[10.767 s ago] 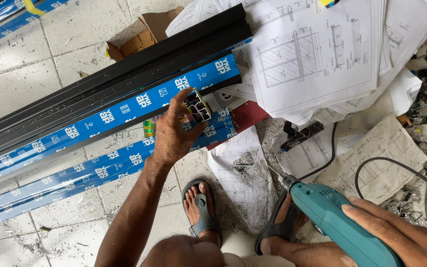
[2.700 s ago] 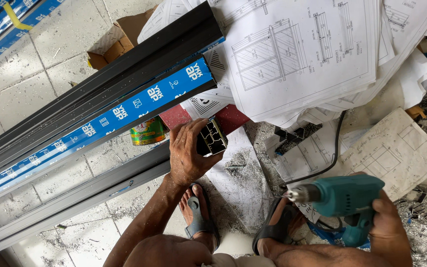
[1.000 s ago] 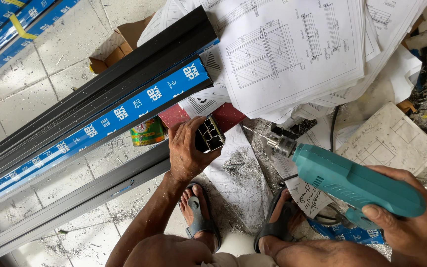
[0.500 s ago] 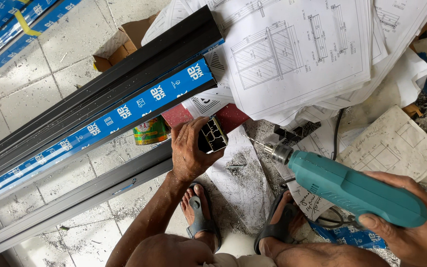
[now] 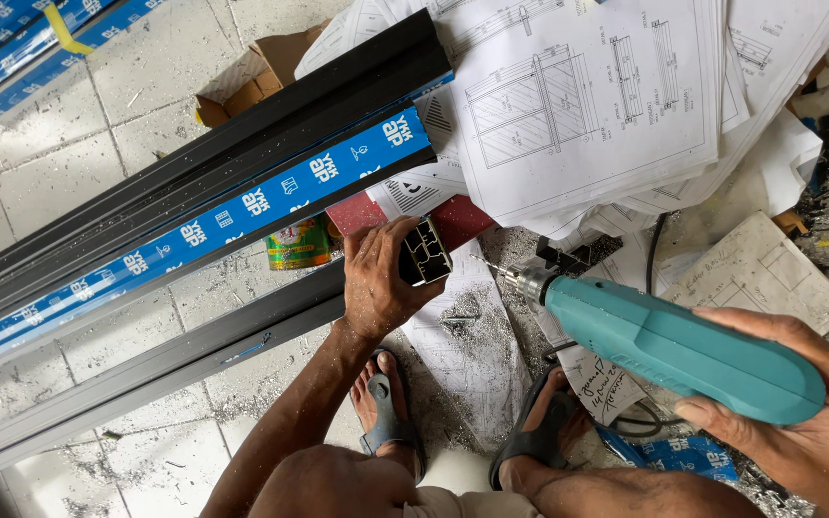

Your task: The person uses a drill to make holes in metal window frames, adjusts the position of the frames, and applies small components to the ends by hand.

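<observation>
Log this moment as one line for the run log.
left hand: grips end of dark metal bar | right hand: holds teal drill | drill bit: near bar end, contact unclear | floor: metal shavings

Blue label strip — green-yellow can beneath.

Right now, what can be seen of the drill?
The drill is a teal plastic-looking power tool with a silvery chuck and a thin bit at its tip. It lies nearly level, the bit aimed left at the end of the dark profile steadied by the left hand. The right hand grips its rear. No cord attachment is clear.
</observation>
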